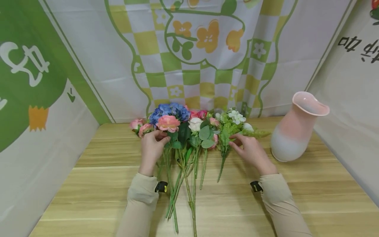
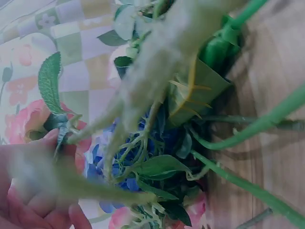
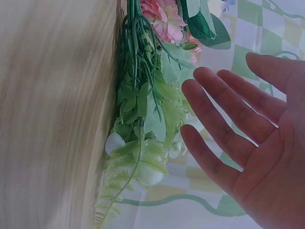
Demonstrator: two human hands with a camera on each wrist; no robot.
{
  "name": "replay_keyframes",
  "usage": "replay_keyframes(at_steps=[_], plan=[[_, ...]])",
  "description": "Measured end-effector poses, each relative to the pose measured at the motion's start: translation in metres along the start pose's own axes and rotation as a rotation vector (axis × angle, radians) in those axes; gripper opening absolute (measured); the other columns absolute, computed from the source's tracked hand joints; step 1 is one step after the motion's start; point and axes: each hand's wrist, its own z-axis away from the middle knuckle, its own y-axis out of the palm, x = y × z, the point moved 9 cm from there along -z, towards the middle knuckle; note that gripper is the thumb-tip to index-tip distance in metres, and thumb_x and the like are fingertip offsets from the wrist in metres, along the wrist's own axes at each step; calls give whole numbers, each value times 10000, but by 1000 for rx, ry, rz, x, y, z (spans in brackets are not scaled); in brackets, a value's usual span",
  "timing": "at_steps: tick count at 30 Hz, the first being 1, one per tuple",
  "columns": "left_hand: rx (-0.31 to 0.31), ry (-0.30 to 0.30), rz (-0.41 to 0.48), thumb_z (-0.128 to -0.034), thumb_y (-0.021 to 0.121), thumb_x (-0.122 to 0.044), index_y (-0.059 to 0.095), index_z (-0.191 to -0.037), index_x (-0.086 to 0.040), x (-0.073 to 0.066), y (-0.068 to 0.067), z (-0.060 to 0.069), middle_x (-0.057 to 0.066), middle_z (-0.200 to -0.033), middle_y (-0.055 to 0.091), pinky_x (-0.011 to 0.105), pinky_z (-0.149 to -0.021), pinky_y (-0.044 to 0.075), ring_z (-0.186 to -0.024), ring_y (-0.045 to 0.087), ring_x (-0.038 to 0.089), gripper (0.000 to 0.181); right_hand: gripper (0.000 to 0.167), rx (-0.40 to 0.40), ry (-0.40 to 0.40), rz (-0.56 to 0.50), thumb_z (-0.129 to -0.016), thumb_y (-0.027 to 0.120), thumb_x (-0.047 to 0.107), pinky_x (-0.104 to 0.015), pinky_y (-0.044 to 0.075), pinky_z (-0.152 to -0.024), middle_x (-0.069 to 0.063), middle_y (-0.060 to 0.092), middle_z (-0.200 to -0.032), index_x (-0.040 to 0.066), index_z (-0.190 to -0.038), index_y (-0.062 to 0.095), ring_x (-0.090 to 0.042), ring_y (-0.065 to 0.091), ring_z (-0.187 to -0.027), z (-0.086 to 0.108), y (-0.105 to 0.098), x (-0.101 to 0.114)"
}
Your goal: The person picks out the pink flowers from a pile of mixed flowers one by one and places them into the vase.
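Behind pink flower (image 1: 168, 123), blue hydrangea (image 1: 175, 111), partly hidden

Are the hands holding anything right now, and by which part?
The left hand pinches the coral-pink flower just beneath its bloom; whether by stem or leaf is unclear. The right hand holds nothing.

your left hand (image 1: 152, 146) partly hides a pink bud (image 1: 144, 128), one near stem (image 2: 159, 62) is blurry, your sleeves (image 1: 139, 207) are cut off.
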Motion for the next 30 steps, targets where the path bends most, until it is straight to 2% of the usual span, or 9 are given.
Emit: replay_keyframes(at_steps=[6, 16, 20, 25, 28, 30], plan=[[-36, 8, 94, -827, 724, -122, 723, -919, -13, -3, -8, -2, 152, -865, 714, 263, -646, 472, -782, 658, 258, 142, 314, 4, -6, -13, -954, 565, 320, -449, 536, -765, -57, 724, -931, 116, -1183, 635, -230, 684, -852, -2, 0, 2], [-24, -2, 148, -845, 706, -131, 713, -966, -27, -7, -11, -2, 149, -913, 716, 266, -679, 493, -823, 668, 250, 160, 281, -30, -61, -55, -949, 580, 285, -425, 540, -755, -55, 726, -908, 99, -1148, 653, -199, 685, -814, -9, -4, 10], [-66, 6, 251, -837, 701, -72, 696, -956, 18, -11, -15, -2, 189, -917, 700, 194, -680, 474, -808, 645, 212, 149, 283, -31, -64, -62, -952, 575, 283, -425, 540, -745, -57, 728, -923, 98, -1152, 651, -204, 687, -826, -12, -5, 11], [-131, 26, 354, -823, 703, -18, 690, -939, 52, -13, -22, -3, 221, -911, 691, 140, -663, 474, -753, 611, 75, 136, 295, -34, -61, -77, -950, 578, 284, -440, 539, -764, -63, 729, -936, 89, -1159, 647, -227, 689, -851, -16, -6, 14], [-154, 25, 410, -821, 707, -15, 691, -932, 58, -13, -23, -2, 210, -888, 685, 142, -658, 477, -725, 599, 26, 134, 294, -31, -64, -79, -948, 581, 280, -441, 538, -767, -60, 729, -937, 89, -1162, 644, -228, 688, -851, -17, -7, 16], [-171, 33, 452, -820, 706, -10, 684, -915, 70, -14, -24, -1, 162, -834, 679, 152, -638, 473, -696, 590, 21, 126, 293, -31, -65, -81, -948, 581, 281, -438, 538, -762, -61, 729, -938, 89, -1159, 646, -223, 688, -844, -17, -7, 17]])
